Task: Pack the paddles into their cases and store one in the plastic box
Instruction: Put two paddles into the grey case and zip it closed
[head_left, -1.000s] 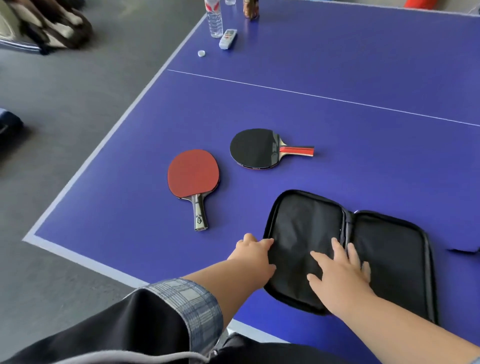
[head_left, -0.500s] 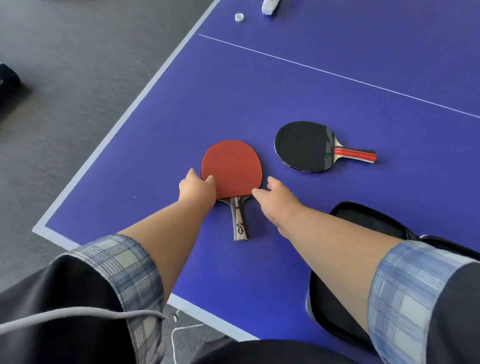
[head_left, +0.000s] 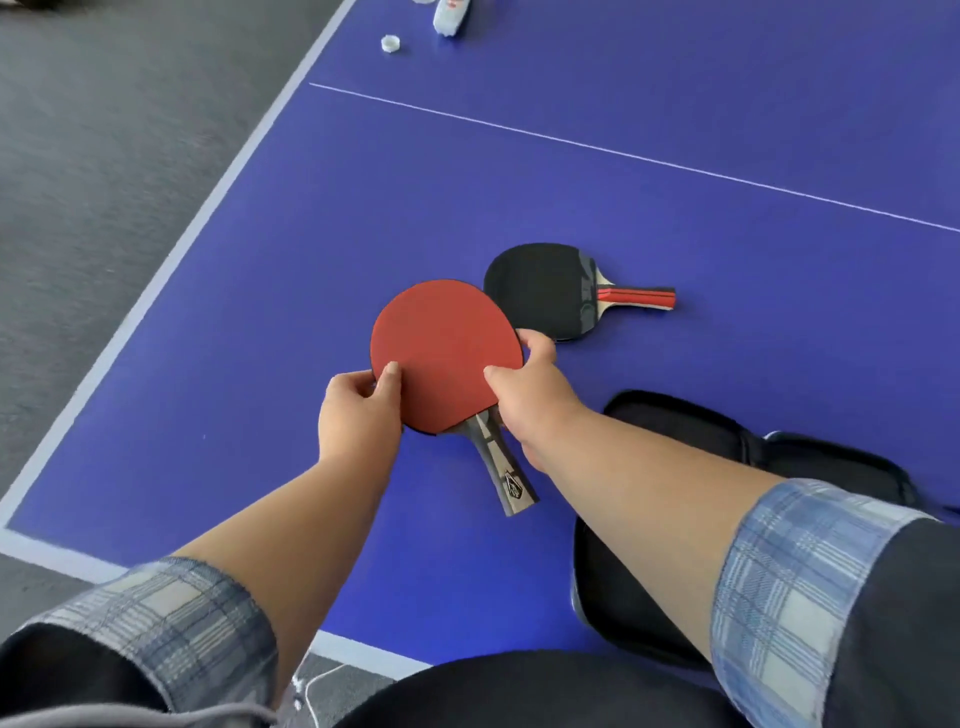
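Got the round red rubber paddle (head_left: 447, 353) pinched by its blade: left grip (head_left: 358, 410) at 8 o'clock, right grip (head_left: 530, 395) at 4, handle aimed 5 o'clock. Open black fabric case (head_left: 628, 597) off at 4 o'clock, closer to right grip.

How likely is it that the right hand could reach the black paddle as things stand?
Likely yes: the black paddle lies just beyond the right hand, nothing between, though that hand grips the red paddle.
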